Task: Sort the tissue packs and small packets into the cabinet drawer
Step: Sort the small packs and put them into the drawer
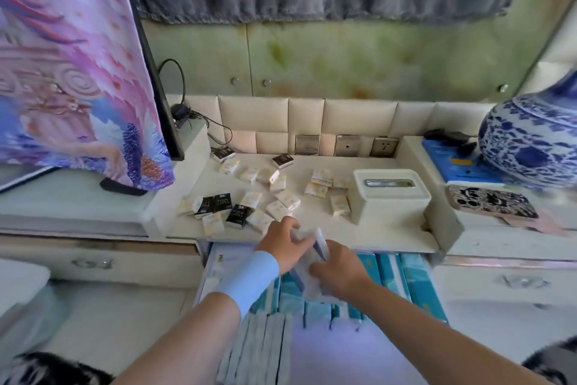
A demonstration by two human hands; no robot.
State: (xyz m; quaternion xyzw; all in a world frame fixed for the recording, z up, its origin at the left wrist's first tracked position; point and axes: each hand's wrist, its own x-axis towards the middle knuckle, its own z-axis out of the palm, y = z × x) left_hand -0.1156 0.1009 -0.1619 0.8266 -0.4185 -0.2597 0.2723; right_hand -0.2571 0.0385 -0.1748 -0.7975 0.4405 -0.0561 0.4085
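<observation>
Our fingers (299, 239) on both hands close around one pale tissue pack (315, 255), the left hand (285, 244) gripping its far end and the right hand (338, 270) its near side, above the open cabinet drawer (415, 284) lined with teal packs. Small cream and black packets (237, 210) lie scattered on the table (390, 235) behind, beside a white tissue box (388, 194).

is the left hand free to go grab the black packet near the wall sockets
Probably not yet: the left hand is gripping a tissue pack together with the right hand. The path to the black packet looks clear.
</observation>
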